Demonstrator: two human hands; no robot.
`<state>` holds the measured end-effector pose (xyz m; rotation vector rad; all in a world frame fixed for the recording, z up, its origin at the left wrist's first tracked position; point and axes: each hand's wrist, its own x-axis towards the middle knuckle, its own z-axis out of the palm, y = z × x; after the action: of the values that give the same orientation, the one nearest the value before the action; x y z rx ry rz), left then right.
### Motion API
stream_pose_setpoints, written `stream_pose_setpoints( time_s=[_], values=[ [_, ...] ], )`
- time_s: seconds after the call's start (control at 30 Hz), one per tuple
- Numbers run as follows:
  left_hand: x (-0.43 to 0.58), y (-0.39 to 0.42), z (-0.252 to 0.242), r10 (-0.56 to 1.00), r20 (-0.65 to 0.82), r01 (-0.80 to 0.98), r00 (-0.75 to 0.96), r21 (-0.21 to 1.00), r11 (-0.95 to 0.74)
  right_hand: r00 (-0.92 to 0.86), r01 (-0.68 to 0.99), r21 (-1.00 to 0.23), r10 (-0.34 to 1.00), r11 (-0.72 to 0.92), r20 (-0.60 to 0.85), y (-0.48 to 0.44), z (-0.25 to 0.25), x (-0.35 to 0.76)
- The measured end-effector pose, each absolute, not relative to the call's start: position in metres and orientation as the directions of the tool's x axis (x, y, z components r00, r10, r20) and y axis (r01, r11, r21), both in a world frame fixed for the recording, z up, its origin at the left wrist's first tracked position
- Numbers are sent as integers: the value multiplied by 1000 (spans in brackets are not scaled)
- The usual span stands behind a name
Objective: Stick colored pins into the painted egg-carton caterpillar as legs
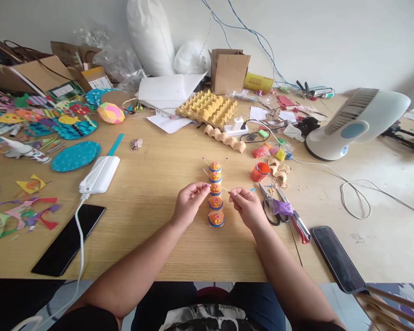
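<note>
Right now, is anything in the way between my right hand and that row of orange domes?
Nothing visible blocks your right hand; only the thin stick at its fingertips reaches toward the row of orange domes. The orange cup stands off to the right.

Orange domes (215,202), frame centre: smooth-looking; material unconfirmed. Desk (152,197): wood-grained, smooth, faint sheen. Egg tray (209,108), upper centre: rough, matt pulp. Fan (377,117), right: smooth plastic. Scissors blades (265,191), right of centre: bare metal. Phone (338,259), lower right: glossy face.
</note>
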<state>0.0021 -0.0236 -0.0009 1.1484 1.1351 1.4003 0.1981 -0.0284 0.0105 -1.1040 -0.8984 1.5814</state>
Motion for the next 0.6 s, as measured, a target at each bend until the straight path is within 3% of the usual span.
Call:
stream_pose_setpoints(
  time_s=[0.6],
  values=[
    [-2,-25,-2,986,133,-86,-98,986,-142,-118,-296,-921,967,-253,-227,-29,12,198]
  ],
)
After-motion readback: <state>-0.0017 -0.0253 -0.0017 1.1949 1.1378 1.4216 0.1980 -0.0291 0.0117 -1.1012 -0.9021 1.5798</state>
